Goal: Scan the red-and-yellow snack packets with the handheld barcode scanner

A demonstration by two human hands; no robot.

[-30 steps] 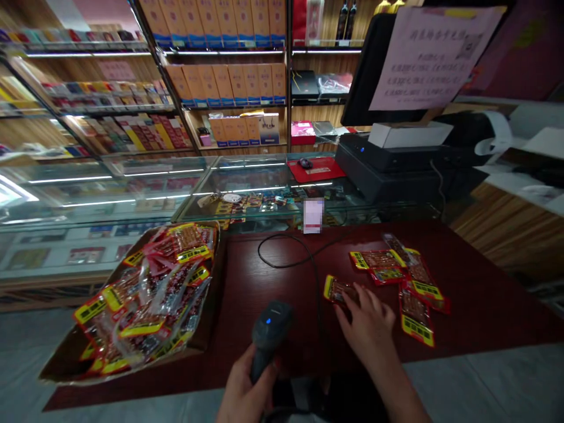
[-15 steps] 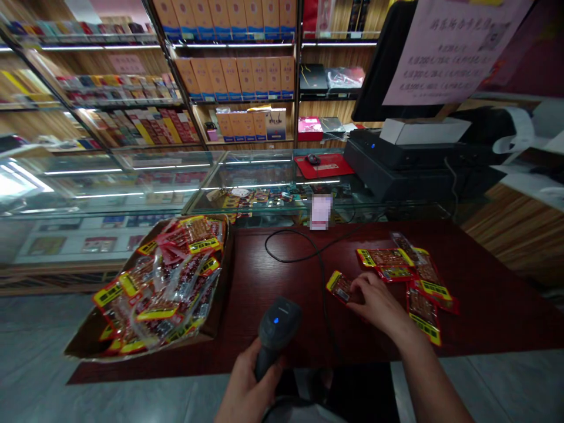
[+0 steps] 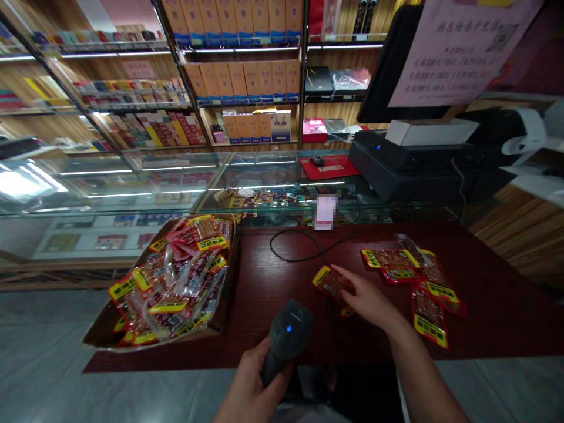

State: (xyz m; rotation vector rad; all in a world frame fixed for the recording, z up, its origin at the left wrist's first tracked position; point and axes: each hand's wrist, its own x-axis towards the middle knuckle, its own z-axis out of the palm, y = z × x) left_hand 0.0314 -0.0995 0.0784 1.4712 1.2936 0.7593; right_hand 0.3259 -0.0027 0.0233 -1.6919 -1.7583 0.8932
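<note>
My left hand is wrapped round the handle of a dark barcode scanner with a lit blue dot, near the front edge of the wooden counter. To its upper right, my right hand grips a red and yellow snack packet by its right end, over the counter. Part of that packet is hidden under the fingers. Several similar snack packets lie in a loose, overlapping group to the right of my right hand. At the left, a cardboard box is heaped with more of these packets.
A black cable loops over the dark red counter. Behind stands a glass display case with a red mouse mat on it. A monitor with a paper sign is at the right. Stocked shelves line the back.
My right hand and its packet have shifted a little left, closer to the scanner, and the packet appears turned. My left hand still holds the scanner. The whole view has moved slightly.
</note>
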